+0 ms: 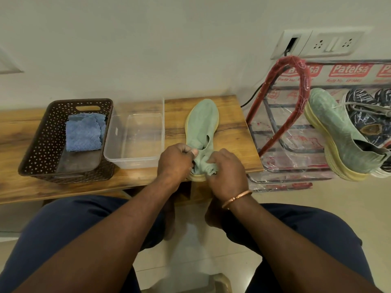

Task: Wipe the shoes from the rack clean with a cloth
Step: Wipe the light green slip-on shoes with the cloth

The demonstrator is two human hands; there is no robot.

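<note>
A: How far along is the wiping judged to be?

B: Hardly begun, it is judged. One pale green knit shoe is laid on the wooden table, toe pointed away and heel at the near edge, and no cloth is held against it

A: Where is the cloth to be found?

B: The blue cloth is seen folded in the brown perforated basket at the left end of the table, well apart from the shoe. A clear plastic tub is set between the two; whether water is held in it cannot be told. The cloth is touched by neither hand

A: And what is being done with the hands?

B: The heel collar of the shoe is gripped from both sides. The fingers of the left hand are curled round its left edge, with the thumb pressed on the knit. The right hand is closed on the right edge, where the fabric is bunched. The opening appears to be pulled or straightened, so this is taken for preparation rather than wiping. Whether any dirt is already removed cannot be told

A: What is left, then?

B: The cloth is yet to be fetched and this shoe wiped. On the red rack at the right, the matching green shoe and a dark patterned sneaker are lying, and these are presumed to be waiting their turn
</note>
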